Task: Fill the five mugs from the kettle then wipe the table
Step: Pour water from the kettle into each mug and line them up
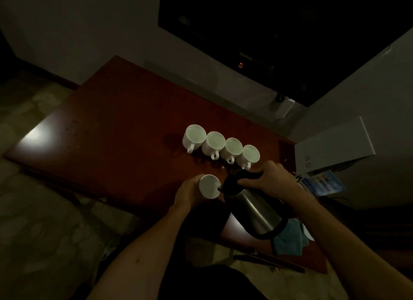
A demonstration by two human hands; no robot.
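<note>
- Head view: steel kettle [252,207] tilted, spout over the near mug [209,186] at the surface's [116,120] near edge.
- Four mugs [221,146] stand in a touching row beyond; bare surface stretches left.
- Right hand [271,180] grips the kettle handle.
- Left hand [188,193] wraps the near mug.
- Blue cloth [289,239] lies near right.

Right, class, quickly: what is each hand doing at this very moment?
Left hand: curled round the fifth mug, holding it.
Right hand: gripping the handle of the kettle, tilted toward that mug.
</note>
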